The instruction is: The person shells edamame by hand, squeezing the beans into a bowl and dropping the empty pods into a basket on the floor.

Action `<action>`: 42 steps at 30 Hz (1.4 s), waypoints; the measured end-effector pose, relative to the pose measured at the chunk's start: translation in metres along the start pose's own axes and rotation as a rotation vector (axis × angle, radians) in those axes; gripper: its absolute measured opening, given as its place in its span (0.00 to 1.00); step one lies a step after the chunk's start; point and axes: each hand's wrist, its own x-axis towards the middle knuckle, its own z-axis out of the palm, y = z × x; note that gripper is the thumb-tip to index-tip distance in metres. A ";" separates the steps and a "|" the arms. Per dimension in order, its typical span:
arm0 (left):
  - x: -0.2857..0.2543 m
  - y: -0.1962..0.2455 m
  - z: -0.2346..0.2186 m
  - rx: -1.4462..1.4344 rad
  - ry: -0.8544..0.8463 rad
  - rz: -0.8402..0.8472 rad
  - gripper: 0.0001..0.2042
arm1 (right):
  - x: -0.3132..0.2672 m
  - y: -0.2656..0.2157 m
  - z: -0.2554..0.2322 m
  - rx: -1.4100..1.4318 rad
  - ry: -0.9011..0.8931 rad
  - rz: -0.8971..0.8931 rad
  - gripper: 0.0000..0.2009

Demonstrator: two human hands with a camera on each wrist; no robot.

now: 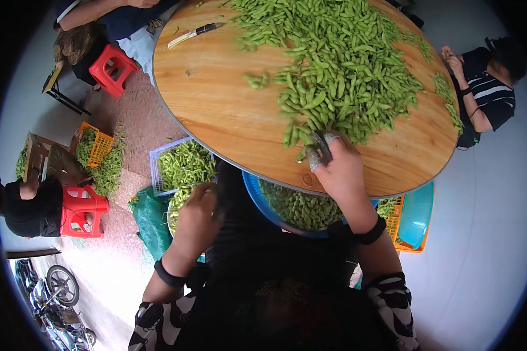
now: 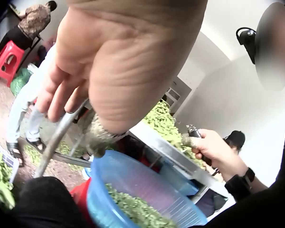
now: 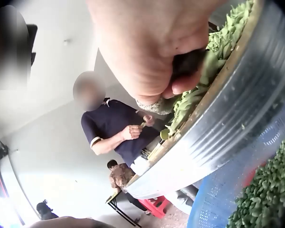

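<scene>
My right hand (image 1: 342, 169) is at the near edge of a heap of green pods (image 1: 345, 76) on the round wooden table (image 1: 228, 117). Its fingers curl round a dark tool (image 3: 187, 64), and grey wrapping covers its thumb and a fingertip. Lower and to the left, my left hand (image 1: 196, 222) is off the table, blurred, beside a crate of pods (image 1: 184, 164). In the left wrist view the left hand (image 2: 118, 71) has loosely bent fingers and a grey-wrapped thumb (image 2: 97, 135), with nothing visibly held; the blue basket (image 2: 102, 183) is below it.
A knife (image 1: 196, 35) lies at the table's far left. Beneath the near edge stands a blue basket (image 1: 255, 193) of shelled beans. An orange crate (image 1: 413, 248) with a teal basin is at right. Several people sit or stand around; red stools (image 1: 114, 70) and a green sack (image 1: 149, 222) are left.
</scene>
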 end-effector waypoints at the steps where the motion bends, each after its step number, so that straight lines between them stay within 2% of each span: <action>1: 0.011 0.015 0.001 -0.173 0.014 0.079 0.20 | -0.005 0.002 -0.004 0.112 0.042 -0.045 0.17; 2: 0.023 0.032 0.003 -0.347 0.027 0.161 0.19 | -0.012 -0.003 -0.011 0.107 0.042 -0.047 0.17; 4: 0.043 0.073 0.009 -0.511 0.102 0.257 0.14 | -0.031 -0.016 -0.031 0.279 -0.143 0.115 0.21; 5: 0.051 0.083 0.014 -0.519 0.102 0.260 0.14 | -0.045 -0.013 -0.036 0.251 -0.201 0.122 0.23; 6: 0.058 0.091 0.018 -0.441 -0.054 0.290 0.12 | -0.053 -0.015 -0.044 0.067 -0.160 -0.010 0.24; 7: 0.064 0.096 0.021 -0.360 -0.208 0.317 0.10 | -0.058 -0.018 -0.052 0.095 -0.162 -0.022 0.24; 8: 0.069 0.095 0.027 -0.368 -0.207 0.318 0.10 | -0.061 -0.020 -0.059 0.123 -0.164 -0.034 0.23; 9: 0.074 0.095 0.032 -0.578 -0.292 0.434 0.10 | -0.063 -0.019 -0.064 0.119 -0.167 -0.032 0.23; 10: 0.078 0.095 0.034 -0.786 -0.383 0.550 0.10 | -0.066 -0.018 -0.067 0.250 -0.220 0.065 0.24; 11: 0.078 0.093 0.031 -0.911 -0.598 0.331 0.08 | -0.069 -0.016 -0.068 0.385 -0.269 0.166 0.24; 12: 0.077 0.093 0.028 -0.906 -0.612 0.330 0.08 | -0.073 -0.010 -0.065 0.390 -0.264 0.177 0.24; 14: 0.075 0.093 0.026 -1.396 -0.770 -0.216 0.08 | -0.078 0.003 -0.052 0.509 -0.145 0.060 0.23; 15: 0.071 0.091 0.030 -1.420 -0.710 -0.158 0.08 | -0.079 0.000 -0.052 0.516 -0.140 0.063 0.23; 17: 0.066 0.090 0.039 -1.422 -0.659 -0.117 0.08 | -0.080 -0.009 -0.052 0.579 -0.250 0.140 0.23; 22: 0.058 0.092 0.047 -1.303 -0.543 -0.028 0.08 | -0.079 -0.007 -0.047 0.592 -0.303 0.119 0.24; 24: 0.055 0.095 0.059 -1.025 -0.179 0.245 0.03 | -0.079 -0.006 -0.046 0.573 -0.310 0.121 0.25; 25: 0.053 0.095 0.057 -1.024 -0.185 0.246 0.03 | -0.079 -0.006 -0.046 0.588 -0.314 0.136 0.25; 27: 0.052 0.096 0.050 -0.316 0.069 0.494 0.04 | -0.080 -0.004 -0.045 0.601 -0.312 0.157 0.25; 29: 0.055 0.097 0.053 -0.262 0.104 0.560 0.04 | -0.082 0.001 -0.042 0.768 -0.417 0.329 0.24; 30: 0.056 0.097 0.055 -0.205 0.143 0.622 0.05 | -0.083 0.001 -0.040 0.768 -0.413 0.331 0.24; 31: 0.057 0.095 0.056 -0.205 0.143 0.626 0.05 | -0.082 0.000 -0.037 0.886 -0.446 0.459 0.24; 32: 0.058 0.091 0.058 -0.364 0.076 0.582 0.02 | -0.082 -0.001 -0.036 1.005 -0.479 0.587 0.23; 33: 0.059 0.088 0.058 -0.521 0.007 0.533 0.01 | -0.078 -0.005 -0.041 1.006 -0.476 0.587 0.23; 34: 0.061 0.085 0.054 -0.519 0.005 0.534 0.01 | -0.073 -0.014 -0.051 1.153 -0.511 0.611 0.24; 35: 0.064 0.082 0.048 -1.062 -0.388 0.188 0.03 | -0.068 -0.019 -0.058 1.302 -0.545 0.634 0.24; 36: 0.064 0.081 0.045 -1.563 -0.785 -0.221 0.05 | -0.066 -0.019 -0.060 1.304 -0.546 0.635 0.24; 38: 0.062 0.082 0.046 -1.453 -0.726 -0.162 0.05 | -0.065 -0.015 -0.066 1.455 -0.637 0.792 0.24; 39: 0.062 0.083 0.047 -1.343 -0.664 -0.098 0.05 | -0.066 -0.016 -0.064 1.455 -0.634 0.790 0.24; 41: 0.063 0.088 0.049 -1.233 -0.601 -0.036 0.05 | -0.070 -0.017 -0.057 1.149 -0.533 0.720 0.22; 42: 0.063 0.090 0.049 -0.787 -0.264 0.284 0.04 | -0.071 -0.017 -0.058 1.148 -0.533 0.720 0.22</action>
